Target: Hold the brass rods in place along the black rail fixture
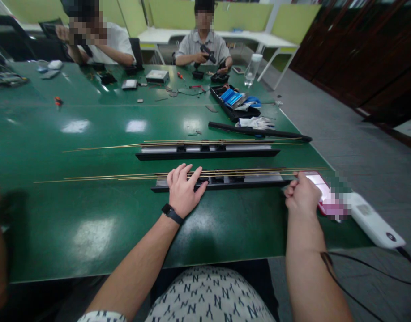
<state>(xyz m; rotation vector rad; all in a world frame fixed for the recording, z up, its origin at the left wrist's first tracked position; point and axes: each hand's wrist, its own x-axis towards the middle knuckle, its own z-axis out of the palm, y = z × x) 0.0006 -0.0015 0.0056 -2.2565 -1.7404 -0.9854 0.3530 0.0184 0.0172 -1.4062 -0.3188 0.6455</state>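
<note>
Several thin gold rods (pixel 101 177): lying lengthwise along the near black rail, roughly parallel to the near edge of the tabletop (pixel 225 237), running out past both ends of the rail.
Near black rail (pixel 259 184): under the rods, toward the right edge, with dark blocks in its grey channel.
Left hand (pixel 184 192): palm down across rods and rail, fingers apart; a dark band (pixel 172 213) circles the wrist.
Right hand (pixel 302 192): fingers curled together at the rail's right end, close to the rods; whether it grips one, I cannot tell.
Pink phone (pixel 322 190): just beside the right hand, near the right edge, screen lit.
White device (pixel 373 221): at the near right corner, a black cable leaving it.
Far black rail (pixel 205 155): beyond the first, apart from it, with more gold rods along it.
Black bar (pixel 286 133): behind that rail, one end by the right edge.
White gloves (pixel 257 122): beside the bar, in front of a black tray (pixel 221 103) holding blue packets (pixel 230 97).
Clear bottle (pixel 252 71): upright near the far right corner.
Far edge: two people seated, one holding a dark tool (pixel 208 53).
</note>
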